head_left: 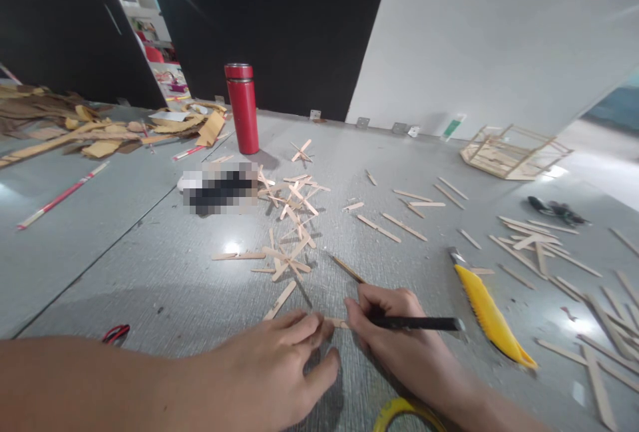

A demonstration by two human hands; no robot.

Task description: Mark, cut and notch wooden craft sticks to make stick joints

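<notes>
1. Head view: a grey, streaked surface (164,272) is filling most of the frame, reflecting bright spots of light, while a dark seam (100,255) is slanting across its left half.
2. At bottom centre, the left hand (294,365) is resting its fingertips on the left end of a short wooden stick (338,323); its thumb is standing apart from the fingers.
3. The stick is lying flat between the two hands, partly covered.
4. Just right of it, the right hand (399,339) is clamping a black pen (424,323) between thumb and fingers, hiding the pen's tip; whether that hand is touching the stick, one cannot tell.
5. A yellow tape roll (387,413) is showing at the bottom edge, and a yellow cutter (486,309) is lying right of the right hand.
6. Crossed sticks (289,262) are spreading up the centre; loose sticks (536,239) are scattering across the right.
7. At upper left, a red flask (243,116) is standing upright, with cardboard scraps (100,132) lying further left.
8. At upper right, a wooden frame (516,159) is sitting near a white panel (474,39).
9. A black panel (269,26) is rising beside that panel, and a gap at upper left is showing shelves (167,62).
</notes>
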